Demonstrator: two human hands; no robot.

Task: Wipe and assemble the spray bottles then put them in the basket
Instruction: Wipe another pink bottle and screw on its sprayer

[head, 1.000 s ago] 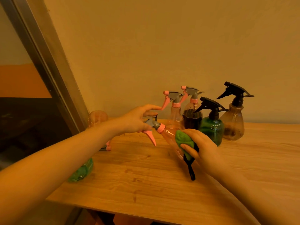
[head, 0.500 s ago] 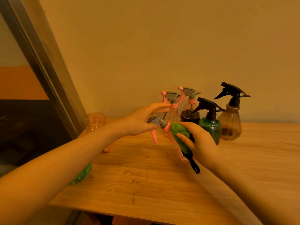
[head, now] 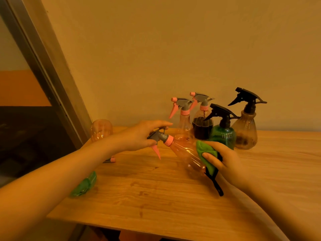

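1. While the left hand (head: 139, 136) grips the grey spray head (head: 157, 135) of a clear pink bottle (head: 186, 154), the bottle lies tilted in the air above the wooden worktop (head: 156, 197), its pink trigger (head: 156, 151) pointing down.
2. The right hand (head: 224, 161) presses a green cloth (head: 206, 156) against the bottle's body, fingers curled round the cloth; a black strap (head: 216, 184) hangs below it.
3. Four assembled spray bottles stand by the wall: two pink-and-grey (head: 184, 117) (head: 202, 119), a green one (head: 223, 131) and a brownish one (head: 245, 126), both black-topped.
4. A headless pink bottle (head: 101, 130) and a green bottle (head: 84, 185) sit at the worktop's left edge.
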